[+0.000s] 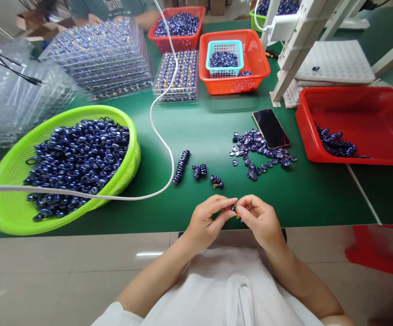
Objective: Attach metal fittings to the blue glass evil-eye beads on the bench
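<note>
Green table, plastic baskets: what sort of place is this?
Probably a small-parts workshop: a lime-green plastic basket heaped with shiny dark-blue parts, stacked clear plastic trays of small shiny pieces, and a bare left hand and right hand pinching a tiny dark piece.

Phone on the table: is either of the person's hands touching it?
No, the left hand and right hand meet around a small dark piece, clearly apart from the phone.

And now green is spread across the tabletop [210,122] at centre; lime, patterned with mesh, is worn by the round basket [4,165] at left. Dark blue is caught on the loose discs [250,141], centre right, red on the tray [369,122] at far right, turquoise lattice on the small basket [224,71], upper centre.
</note>
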A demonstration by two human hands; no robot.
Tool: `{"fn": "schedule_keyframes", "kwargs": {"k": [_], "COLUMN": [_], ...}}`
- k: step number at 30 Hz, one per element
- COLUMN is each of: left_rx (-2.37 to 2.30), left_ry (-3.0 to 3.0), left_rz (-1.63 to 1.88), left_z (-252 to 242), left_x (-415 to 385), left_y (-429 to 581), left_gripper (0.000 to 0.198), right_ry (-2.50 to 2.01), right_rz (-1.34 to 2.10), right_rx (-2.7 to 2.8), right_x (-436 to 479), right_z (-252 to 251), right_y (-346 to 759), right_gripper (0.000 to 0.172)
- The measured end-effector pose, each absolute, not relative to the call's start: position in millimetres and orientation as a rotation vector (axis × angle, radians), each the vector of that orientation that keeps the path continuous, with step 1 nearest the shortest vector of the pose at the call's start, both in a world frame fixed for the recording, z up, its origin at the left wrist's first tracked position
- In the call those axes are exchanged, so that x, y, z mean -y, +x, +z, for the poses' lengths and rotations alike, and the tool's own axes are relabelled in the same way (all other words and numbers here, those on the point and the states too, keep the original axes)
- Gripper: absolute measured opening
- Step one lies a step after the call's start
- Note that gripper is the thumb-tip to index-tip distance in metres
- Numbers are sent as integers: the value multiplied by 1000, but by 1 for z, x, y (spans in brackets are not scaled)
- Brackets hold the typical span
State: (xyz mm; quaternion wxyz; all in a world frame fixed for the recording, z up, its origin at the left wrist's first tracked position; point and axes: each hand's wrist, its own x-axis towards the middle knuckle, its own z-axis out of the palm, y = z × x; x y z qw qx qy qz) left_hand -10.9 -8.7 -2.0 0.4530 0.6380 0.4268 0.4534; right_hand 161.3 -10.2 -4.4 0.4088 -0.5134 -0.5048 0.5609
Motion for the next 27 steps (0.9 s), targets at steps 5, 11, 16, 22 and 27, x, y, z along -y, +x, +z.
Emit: {"fn": "schedule_keyframes", "kwargs": {"k": [5, 11, 16, 22, 27], "left_rx": [-1033, -1146, -1153, -1200, -1284], "left_ry": [1559, 1259, 1327, 1257, 921], "left_rz": [1091, 1023, 1112, 1119, 1045], "left_z": [-2, -4, -4, 0, 10], "left_x": [8, 12, 15, 19, 14], "left_y": [-13, -13, -11, -10, -10], "left_gripper": [27, 22, 16, 19, 17], "right_ry": [-1292, -1317, -1350, -1417, -1338], "right_rz": [1398, 1366, 1411, 1353, 1320], "right_rx": [1350, 1448, 1459, 1548, 1599], "right_x": [9, 7, 4, -3, -5], "right_z": [-3, 4, 8, 15, 13], "right_y": [164, 165, 166, 163, 158], "right_gripper": [12, 12, 13, 17, 13]}}
